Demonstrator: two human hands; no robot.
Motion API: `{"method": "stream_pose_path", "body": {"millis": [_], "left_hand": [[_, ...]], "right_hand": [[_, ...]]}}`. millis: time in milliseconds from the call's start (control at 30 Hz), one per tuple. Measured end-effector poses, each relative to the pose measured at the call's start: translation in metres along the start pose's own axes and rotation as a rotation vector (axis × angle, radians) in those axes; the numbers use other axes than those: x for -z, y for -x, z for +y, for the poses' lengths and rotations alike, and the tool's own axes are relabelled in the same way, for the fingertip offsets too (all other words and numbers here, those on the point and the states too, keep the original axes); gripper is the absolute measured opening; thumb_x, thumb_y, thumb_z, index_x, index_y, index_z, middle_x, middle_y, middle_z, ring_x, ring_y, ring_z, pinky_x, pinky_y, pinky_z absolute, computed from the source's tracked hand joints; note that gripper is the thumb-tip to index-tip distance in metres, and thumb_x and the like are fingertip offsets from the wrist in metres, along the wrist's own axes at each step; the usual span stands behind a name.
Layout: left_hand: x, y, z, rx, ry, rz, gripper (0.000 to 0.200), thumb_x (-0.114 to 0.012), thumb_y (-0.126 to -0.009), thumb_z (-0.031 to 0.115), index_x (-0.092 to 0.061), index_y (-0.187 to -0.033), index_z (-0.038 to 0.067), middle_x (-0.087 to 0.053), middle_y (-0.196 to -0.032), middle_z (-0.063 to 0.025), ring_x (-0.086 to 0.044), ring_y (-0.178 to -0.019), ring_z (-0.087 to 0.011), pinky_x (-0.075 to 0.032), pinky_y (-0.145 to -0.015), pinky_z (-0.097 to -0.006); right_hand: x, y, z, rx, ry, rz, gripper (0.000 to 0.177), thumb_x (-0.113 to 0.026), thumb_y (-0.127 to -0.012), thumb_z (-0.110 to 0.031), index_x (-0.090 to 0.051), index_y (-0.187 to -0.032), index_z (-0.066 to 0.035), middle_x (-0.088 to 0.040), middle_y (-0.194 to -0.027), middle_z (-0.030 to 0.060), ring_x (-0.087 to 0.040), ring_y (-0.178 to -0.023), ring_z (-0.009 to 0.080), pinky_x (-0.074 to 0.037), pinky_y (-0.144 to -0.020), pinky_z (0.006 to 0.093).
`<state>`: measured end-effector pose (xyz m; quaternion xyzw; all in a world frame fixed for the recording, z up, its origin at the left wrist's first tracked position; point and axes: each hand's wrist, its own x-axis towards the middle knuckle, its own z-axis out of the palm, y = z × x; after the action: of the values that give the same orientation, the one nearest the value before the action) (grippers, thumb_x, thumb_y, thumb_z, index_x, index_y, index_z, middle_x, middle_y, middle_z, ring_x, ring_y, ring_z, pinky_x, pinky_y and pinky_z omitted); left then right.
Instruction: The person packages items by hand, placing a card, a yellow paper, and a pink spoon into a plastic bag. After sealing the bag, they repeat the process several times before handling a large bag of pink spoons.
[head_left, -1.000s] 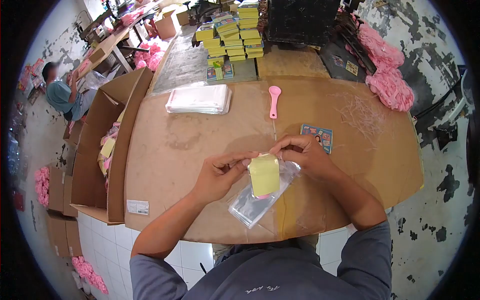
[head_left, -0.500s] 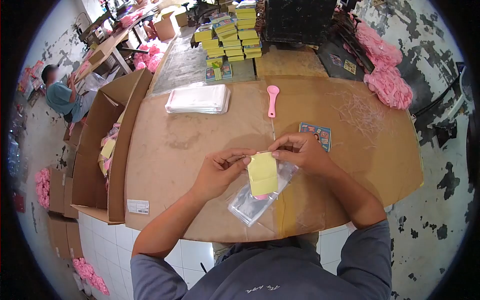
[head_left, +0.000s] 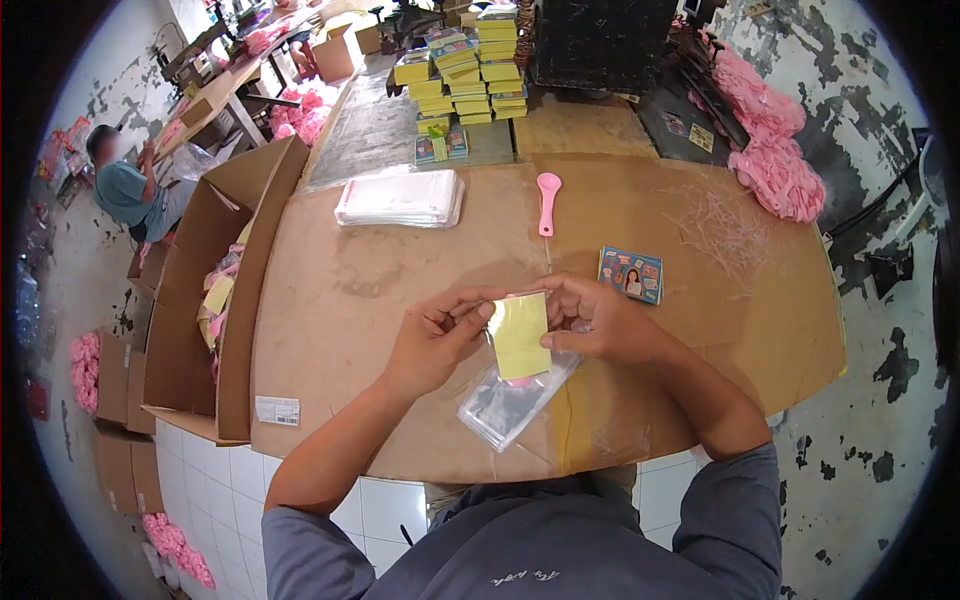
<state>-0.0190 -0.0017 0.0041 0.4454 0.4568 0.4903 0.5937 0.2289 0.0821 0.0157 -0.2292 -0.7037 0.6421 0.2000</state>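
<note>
A yellow card (head_left: pixel 522 342) is held up over the table's near middle, with a shiny clear film at its top edge and a bit of pink below it. My left hand (head_left: pixel 432 338) pinches it at the upper left corner. At its right edge, my right hand (head_left: pixel 610 325) grips with the thumb in front and the fingers behind. Beneath the card, clear plastic bags (head_left: pixel 508 412) lie slanted on the cardboard. Beyond my hands rests a pink spoon (head_left: pixel 547 205), and a small pile of printed cards (head_left: pixel 631 276) lies right of it.
A stack of clear bags (head_left: pixel 398 198) sits at the table's far left. An open carton (head_left: pixel 262 290) stands along the left edge. Yellow-edged card stacks (head_left: pixel 462 75) rise at the back. Pink bundles (head_left: pixel 765 130) lie back right; a seated person (head_left: pixel 130 190) is at far left.
The yellow card has risen slightly and shifted left in my hands. My right thumb has slid from its top corner down to its right edge.
</note>
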Motion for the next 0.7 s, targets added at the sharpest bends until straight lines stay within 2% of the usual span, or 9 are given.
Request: {"method": "stream_pose_path", "body": {"millis": [133, 233, 333, 433, 467, 533, 600, 667, 700], "left_hand": [[-0.024, 0.001, 0.01, -0.169, 0.152, 0.13, 0.027, -0.065, -0.101, 0.012, -0.064, -0.125, 0.0, -0.072, -0.104, -0.0032, -0.065, -0.087, -0.0062, -0.054, -0.072, -0.023], [-0.013, -0.002, -0.004, -0.218, -0.059, 0.024, 0.029, -0.068, -0.098, 0.01, -0.063, -0.125, -0.001, -0.071, -0.104, -0.0043, -0.066, -0.083, -0.008, -0.054, -0.069, -0.025], [0.01, -0.002, 0.002, -0.038, -0.166, -0.044, 0.029, -0.069, -0.097, 0.01, -0.062, -0.124, 0.0, -0.07, -0.107, -0.0055, -0.067, -0.084, -0.01, -0.056, -0.071, -0.027], [0.032, -0.001, 0.029, -0.136, -0.056, 0.251, 0.029, -0.068, -0.097, 0.01, -0.061, -0.123, 0.001, -0.069, -0.109, -0.0065, -0.068, -0.082, -0.0107, -0.057, -0.069, -0.0289], [0.055, 0.0, 0.029, -0.311, 0.009, 0.237, 0.027, -0.063, -0.1, 0.02, -0.063, -0.121, 0.004, -0.068, -0.109, -0.0059, -0.066, -0.091, -0.0112, -0.055, -0.076, -0.0279], [0.094, 0.004, 0.046, -0.575, 0.192, 0.415, 0.035, -0.056, -0.105, 0.035, -0.062, -0.125, 0.006, -0.067, -0.113, -0.0066, -0.065, -0.102, -0.0137, -0.054, -0.086, -0.0276], [0.092, 0.01, 0.087, -0.724, 0.443, 0.669, 0.045, -0.053, -0.106, 0.04, -0.055, -0.135, 0.006, -0.065, -0.124, -0.0087, -0.064, -0.108, -0.017, -0.054, -0.092, -0.0288], [0.09, 0.012, 0.097, -0.737, 0.574, 0.727, 0.052, -0.051, -0.106, 0.042, -0.051, -0.143, 0.005, -0.059, -0.14, -0.0098, -0.062, -0.114, -0.0175, -0.051, -0.094, -0.0262], [0.089, 0.008, 0.089, -0.695, 0.469, 0.693, 0.05, -0.051, -0.106, 0.041, -0.053, -0.141, 0.005, -0.061, -0.135, -0.0091, -0.063, -0.111, -0.017, -0.051, -0.09, -0.026]], "right_hand": [[0.001, -0.001, 0.004, 0.01, -0.057, 0.034, 0.056, -0.071, -0.089, 0.002, -0.047, -0.139, 0.003, -0.065, -0.101, 0.0041, -0.063, -0.096, 0.012, -0.049, -0.081, 0.0274], [0.002, 0.0, -0.005, 0.031, -0.049, 0.031, 0.053, -0.069, -0.09, 0.002, -0.047, -0.139, 0.004, -0.065, -0.104, 0.0048, -0.062, -0.096, 0.011, -0.049, -0.084, 0.0269], [0.008, -0.001, -0.002, 0.104, 0.038, 0.153, 0.04, -0.07, -0.09, -0.003, -0.058, -0.128, 0.001, -0.067, -0.106, 0.0078, -0.063, -0.099, 0.0171, -0.049, -0.087, 0.0319], [0.028, 0.002, -0.003, 0.315, 0.73, 0.228, 0.025, -0.072, -0.087, -0.01, -0.068, -0.112, -0.003, -0.067, -0.108, 0.0103, -0.061, -0.102, 0.0253, -0.048, -0.092, 0.0374], [0.029, 0.003, -0.002, 0.317, 0.744, 0.242, 0.023, -0.073, -0.086, -0.012, -0.069, -0.108, -0.004, -0.067, -0.108, 0.0105, -0.06, -0.103, 0.0275, -0.047, -0.094, 0.0388], [0.03, 0.003, 0.001, 0.322, 0.771, 0.264, 0.02, -0.074, -0.084, -0.016, -0.072, -0.101, -0.006, -0.066, -0.108, 0.011, -0.059, -0.105, 0.0321, -0.045, -0.097, 0.0414], [0.035, 0.003, -0.003, 0.305, 0.804, 0.273, 0.022, -0.074, -0.084, -0.017, -0.071, -0.103, -0.006, -0.066, -0.108, 0.0106, -0.058, -0.107, 0.0315, -0.045, -0.098, 0.0413], [0.043, 0.004, -0.008, 0.285, 0.86, 0.313, 0.024, -0.074, -0.084, -0.019, -0.071, -0.104, -0.006, -0.065, -0.11, 0.011, -0.058, -0.109, 0.0316, -0.044, -0.099, 0.0415], [0.05, 0.006, -0.009, 0.272, 0.899, 0.347, 0.025, -0.075, -0.084, -0.02, -0.071, -0.105, -0.006, -0.065, -0.11, 0.0117, -0.057, -0.11, 0.032, -0.044, -0.099, 0.0418]]}}
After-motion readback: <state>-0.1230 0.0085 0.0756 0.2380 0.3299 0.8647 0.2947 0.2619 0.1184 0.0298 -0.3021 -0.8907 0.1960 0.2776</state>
